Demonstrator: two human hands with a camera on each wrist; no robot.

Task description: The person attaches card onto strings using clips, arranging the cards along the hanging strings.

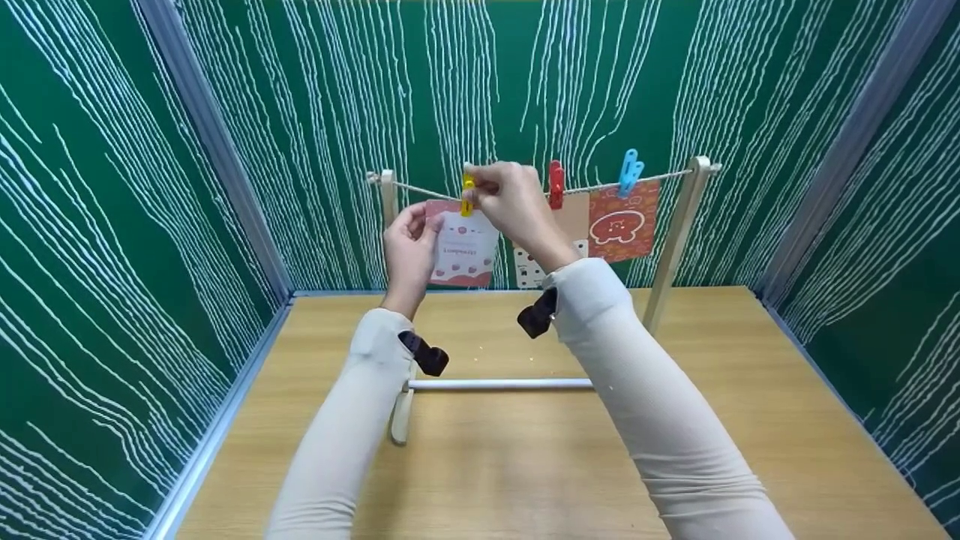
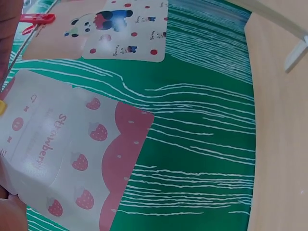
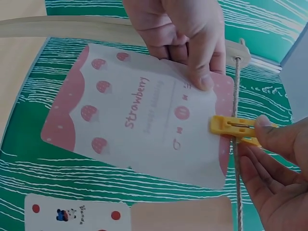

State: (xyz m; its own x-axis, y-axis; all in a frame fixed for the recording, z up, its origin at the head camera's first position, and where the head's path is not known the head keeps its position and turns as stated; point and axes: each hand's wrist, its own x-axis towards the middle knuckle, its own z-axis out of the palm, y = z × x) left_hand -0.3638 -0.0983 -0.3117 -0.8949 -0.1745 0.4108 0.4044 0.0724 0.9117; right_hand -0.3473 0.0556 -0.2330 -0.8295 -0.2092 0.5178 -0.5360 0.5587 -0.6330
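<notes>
A pink and white strawberry card (image 1: pixel 463 251) hangs at the left part of a rope (image 3: pixel 237 96). My left hand (image 1: pixel 410 251) pinches the card's side edge between thumb and fingers, near the top. With thumb and fingertips my right hand (image 1: pixel 514 206) pinches a yellow clothespin (image 3: pixel 234 126), whose jaws straddle the rope and the card's top edge. To the right, a red clothespin (image 1: pixel 556 184) is on the rope above a card with a panda picture (image 2: pixel 103 31). Beyond it a blue clothespin (image 1: pixel 628 174) holds a red bear card (image 1: pixel 624 223).
Wooden posts (image 1: pixel 675 247) carry the rope at both ends. A white rod (image 1: pixel 510 384) runs low across the stand, above the wooden table (image 1: pixel 480 465). Green walls with white wavy lines (image 1: pixel 337 112) enclose the back and sides.
</notes>
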